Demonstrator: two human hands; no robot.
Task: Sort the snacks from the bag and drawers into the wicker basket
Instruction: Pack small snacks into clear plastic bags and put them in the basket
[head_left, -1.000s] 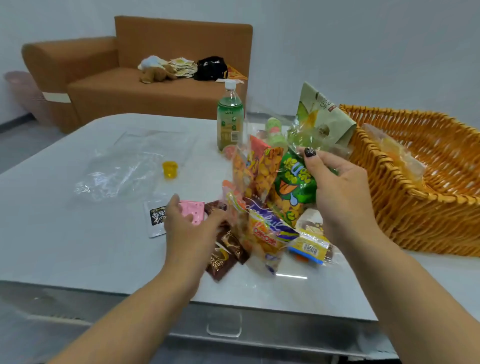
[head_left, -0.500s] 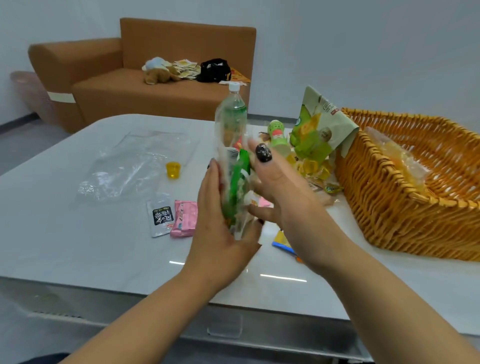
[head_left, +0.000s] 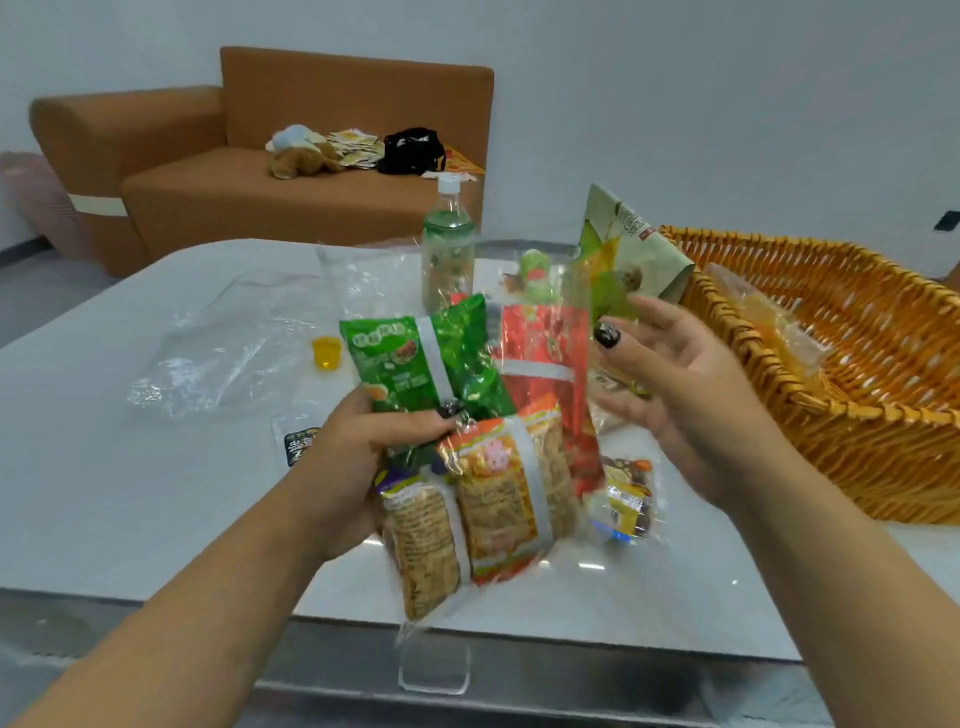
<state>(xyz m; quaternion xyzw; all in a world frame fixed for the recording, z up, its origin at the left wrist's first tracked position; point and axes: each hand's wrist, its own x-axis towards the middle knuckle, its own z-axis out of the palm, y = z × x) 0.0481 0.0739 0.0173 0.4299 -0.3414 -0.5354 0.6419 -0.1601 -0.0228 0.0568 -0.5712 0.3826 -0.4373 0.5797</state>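
Left hand (head_left: 358, 457) gripped clear snack bag (head_left: 467, 441), held above near table (head_left: 104, 493) edge | bag showed green, red, orange packets | right hand (head_left: 685, 395) open, fingers apart, just right of bag | wicker basket (head_left: 852, 415) far right, on table

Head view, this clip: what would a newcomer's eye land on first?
First, the clear bag of bright snack packets, green, red and orange, held up at centre by the left hand above the white table. The right hand is open beside it. Next, the big wicker basket at the right, a pale packet already inside.
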